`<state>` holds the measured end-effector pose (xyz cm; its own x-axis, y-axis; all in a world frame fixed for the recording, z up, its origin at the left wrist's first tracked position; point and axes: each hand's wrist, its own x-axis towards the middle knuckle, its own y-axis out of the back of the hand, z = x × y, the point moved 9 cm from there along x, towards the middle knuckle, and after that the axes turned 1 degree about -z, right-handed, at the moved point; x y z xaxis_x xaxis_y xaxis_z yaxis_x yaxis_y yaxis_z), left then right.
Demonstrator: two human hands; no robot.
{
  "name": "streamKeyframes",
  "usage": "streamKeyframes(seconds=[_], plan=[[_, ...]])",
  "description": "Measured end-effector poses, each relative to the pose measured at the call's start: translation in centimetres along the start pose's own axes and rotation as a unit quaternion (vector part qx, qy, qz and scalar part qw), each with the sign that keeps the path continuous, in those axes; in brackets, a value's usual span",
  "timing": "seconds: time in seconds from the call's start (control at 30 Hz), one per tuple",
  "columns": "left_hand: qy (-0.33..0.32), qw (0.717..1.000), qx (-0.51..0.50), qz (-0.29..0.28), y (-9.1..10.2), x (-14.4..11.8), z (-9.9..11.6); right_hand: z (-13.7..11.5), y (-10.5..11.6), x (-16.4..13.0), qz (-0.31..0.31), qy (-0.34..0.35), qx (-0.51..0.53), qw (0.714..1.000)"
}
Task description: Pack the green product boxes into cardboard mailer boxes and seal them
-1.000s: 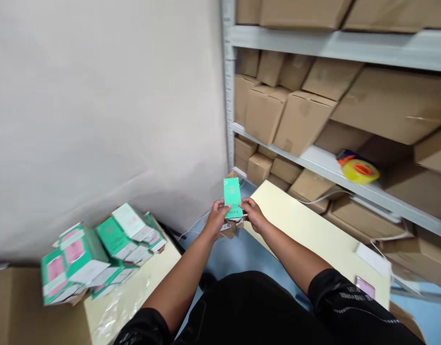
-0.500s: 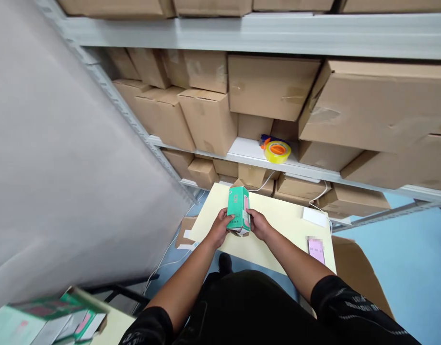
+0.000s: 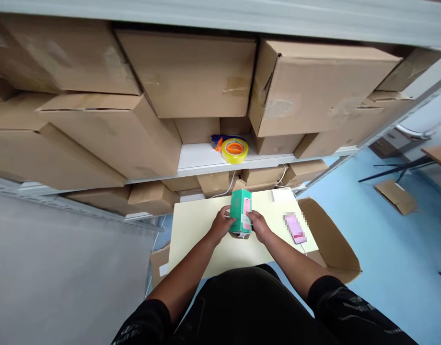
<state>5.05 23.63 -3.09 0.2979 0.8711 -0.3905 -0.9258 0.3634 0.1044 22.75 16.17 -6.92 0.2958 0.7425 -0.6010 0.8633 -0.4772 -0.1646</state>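
A small green cardboard box (image 3: pixel 238 213) with a pink panel on its right face is held above the cream table (image 3: pixel 195 230). Its near end looks torn or loosely folded, with white and brown card showing. My left hand (image 3: pixel 221 225) grips the box's left side, thumb on the front face. From the right, my right hand (image 3: pixel 259 225) is closed on the other side near the pink panel. The undersides of the fingers are partly hidden behind the box.
A shelf rack with large brown cartons (image 3: pixel 191 72) stands ahead. A yellow tape roll (image 3: pixel 235 151) lies on its middle shelf (image 3: pixel 195 157). A phone (image 3: pixel 295 227) and a white box (image 3: pixel 282 194) rest on the table's right side. An open carton (image 3: pixel 330 239) stands beside the table.
My view has swung to the right, bringing more floor and the rack's right end into sight. Both hands still hold the green box, which has turned slightly.
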Motion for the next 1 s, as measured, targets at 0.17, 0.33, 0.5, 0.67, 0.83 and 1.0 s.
streamKeyframes(seconds=[0.17,0.33,0.5,0.67,0.83,1.0], plan=[[0.001,0.999,0.025,-0.025,-2.3,1.1,-0.8,0.2,2.2,0.9,0.013,0.048,-0.05,0.998],[0.018,0.999,0.036,-0.018,-4.2,1.8,-2.4,-0.7,3.2,2.4,0.001,0.128,-0.119,0.985],[0.038,0.999,-0.013,0.0,-6.6,2.5,-5.0,0.1,4.3,4.3,-0.04,0.159,-0.182,0.97],[0.032,0.997,-0.043,0.055,-8.5,3.0,-7.3,1.9,6.0,5.8,-0.068,0.179,-0.234,0.953],[0.023,0.996,-0.027,0.078,-9.0,3.1,-8.5,2.8,6.4,6.2,-0.093,0.208,-0.326,0.917],[0.033,0.998,-0.001,0.057,-8.6,2.3,-8.6,3.2,6.5,5.3,-0.099,0.217,-0.386,0.891]])
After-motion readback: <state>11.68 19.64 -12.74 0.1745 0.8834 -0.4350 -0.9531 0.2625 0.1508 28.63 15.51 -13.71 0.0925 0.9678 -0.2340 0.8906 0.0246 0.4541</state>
